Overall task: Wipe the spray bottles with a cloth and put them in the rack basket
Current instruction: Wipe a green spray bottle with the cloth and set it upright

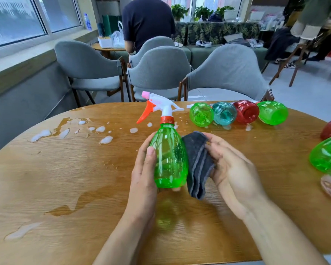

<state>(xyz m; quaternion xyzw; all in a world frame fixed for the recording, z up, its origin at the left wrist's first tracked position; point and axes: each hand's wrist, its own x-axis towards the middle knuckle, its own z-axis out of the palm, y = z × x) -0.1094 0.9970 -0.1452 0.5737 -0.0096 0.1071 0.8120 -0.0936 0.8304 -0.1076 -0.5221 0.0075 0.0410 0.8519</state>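
Round wooden table, wet with puddles and foam. Above it, upright translucent green spray bottle with white-and-orange trigger head, gripped by left hand. Pressed against its right side, folded dark grey cloth, held in right hand.

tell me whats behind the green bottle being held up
Behind the held green bottle, at the far table edge, four bottles lie on their sides: green, teal, red, green. White foam blobs dot the wood. The bottle's back side is hidden.
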